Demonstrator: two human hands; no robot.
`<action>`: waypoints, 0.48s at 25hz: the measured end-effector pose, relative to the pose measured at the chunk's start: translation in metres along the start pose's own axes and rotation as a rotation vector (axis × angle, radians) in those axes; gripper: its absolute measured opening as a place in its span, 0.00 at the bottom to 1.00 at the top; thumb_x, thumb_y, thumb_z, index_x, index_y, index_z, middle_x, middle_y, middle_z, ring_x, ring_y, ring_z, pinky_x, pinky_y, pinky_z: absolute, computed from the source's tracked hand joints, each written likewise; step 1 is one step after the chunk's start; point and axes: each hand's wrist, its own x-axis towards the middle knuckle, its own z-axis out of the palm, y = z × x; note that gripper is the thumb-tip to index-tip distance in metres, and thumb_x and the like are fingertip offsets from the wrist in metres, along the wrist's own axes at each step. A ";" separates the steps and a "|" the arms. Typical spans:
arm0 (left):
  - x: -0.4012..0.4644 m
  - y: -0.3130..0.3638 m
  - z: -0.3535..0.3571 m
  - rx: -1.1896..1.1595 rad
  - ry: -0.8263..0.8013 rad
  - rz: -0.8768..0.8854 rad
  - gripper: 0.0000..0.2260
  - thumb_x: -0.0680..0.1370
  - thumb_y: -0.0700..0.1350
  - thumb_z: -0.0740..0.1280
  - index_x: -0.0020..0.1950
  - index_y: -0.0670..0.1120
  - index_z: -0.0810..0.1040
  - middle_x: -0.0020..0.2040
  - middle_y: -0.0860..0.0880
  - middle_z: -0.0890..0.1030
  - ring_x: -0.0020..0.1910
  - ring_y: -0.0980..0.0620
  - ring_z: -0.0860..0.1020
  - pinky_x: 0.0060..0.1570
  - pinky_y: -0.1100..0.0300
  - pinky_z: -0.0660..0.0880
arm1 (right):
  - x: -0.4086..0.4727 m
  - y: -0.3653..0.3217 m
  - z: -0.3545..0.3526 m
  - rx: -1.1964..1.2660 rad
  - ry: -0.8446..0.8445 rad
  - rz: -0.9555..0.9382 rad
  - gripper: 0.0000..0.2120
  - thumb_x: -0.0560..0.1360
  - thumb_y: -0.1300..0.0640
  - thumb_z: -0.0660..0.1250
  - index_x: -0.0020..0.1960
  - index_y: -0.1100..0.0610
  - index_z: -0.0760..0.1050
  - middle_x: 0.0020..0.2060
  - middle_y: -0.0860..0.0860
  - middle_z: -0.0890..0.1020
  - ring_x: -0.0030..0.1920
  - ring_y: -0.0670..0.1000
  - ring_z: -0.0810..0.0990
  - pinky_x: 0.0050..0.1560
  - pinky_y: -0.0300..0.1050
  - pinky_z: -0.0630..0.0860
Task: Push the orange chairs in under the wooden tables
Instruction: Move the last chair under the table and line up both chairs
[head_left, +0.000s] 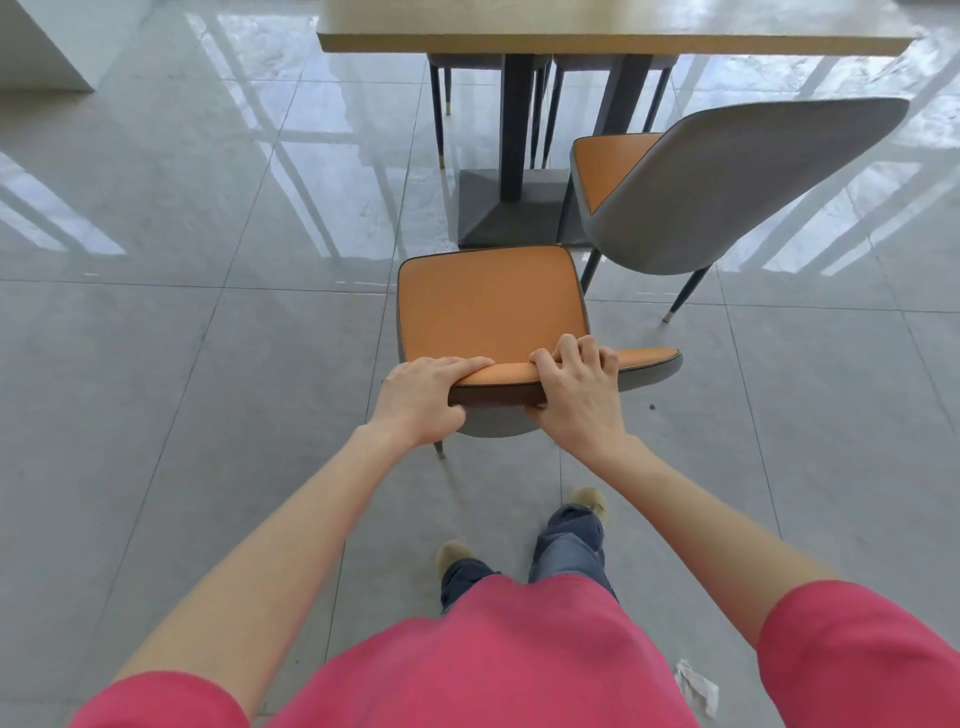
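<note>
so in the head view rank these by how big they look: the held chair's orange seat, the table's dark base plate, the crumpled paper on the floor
1. Orange seat, though it is nearer the camera
2. Dark base plate, farther off and partly hidden by the other chair
3. Crumpled paper, clearly smallest

One view only — head cam, worn by the person, wide-angle w/ bent edges. It looks forward and steeply down: pink shirt (493, 660) and feet fill the bottom edge, both forearms run up from the lower corners to mid-frame. The near orange chair (491, 306) sits dead centre, close in, seen from above and behind its backrest. Further up, the wooden table (597, 39) is cut off by the top edge — only its front strip shows. Grey tiled floor (182, 338) fills the left side. No 2nd view to overlap with.
</note>
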 end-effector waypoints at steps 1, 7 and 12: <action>-0.004 -0.003 0.002 0.019 0.011 0.010 0.28 0.73 0.42 0.62 0.72 0.61 0.64 0.70 0.57 0.72 0.68 0.50 0.71 0.67 0.53 0.66 | -0.004 0.002 -0.004 0.018 -0.027 -0.029 0.22 0.57 0.53 0.79 0.49 0.58 0.80 0.44 0.58 0.79 0.48 0.62 0.77 0.52 0.53 0.66; -0.009 -0.006 0.006 0.151 -0.018 0.054 0.29 0.74 0.48 0.63 0.75 0.55 0.59 0.73 0.54 0.68 0.71 0.49 0.66 0.71 0.53 0.61 | -0.016 0.055 -0.029 0.174 -0.316 -0.166 0.31 0.72 0.50 0.69 0.73 0.48 0.62 0.66 0.48 0.71 0.67 0.53 0.67 0.68 0.50 0.61; -0.003 0.004 0.006 0.218 -0.016 0.076 0.29 0.75 0.57 0.63 0.74 0.52 0.60 0.72 0.52 0.69 0.71 0.49 0.68 0.69 0.52 0.63 | -0.010 0.056 -0.025 0.159 -0.299 -0.173 0.31 0.73 0.49 0.68 0.73 0.49 0.61 0.68 0.48 0.72 0.67 0.52 0.71 0.67 0.47 0.64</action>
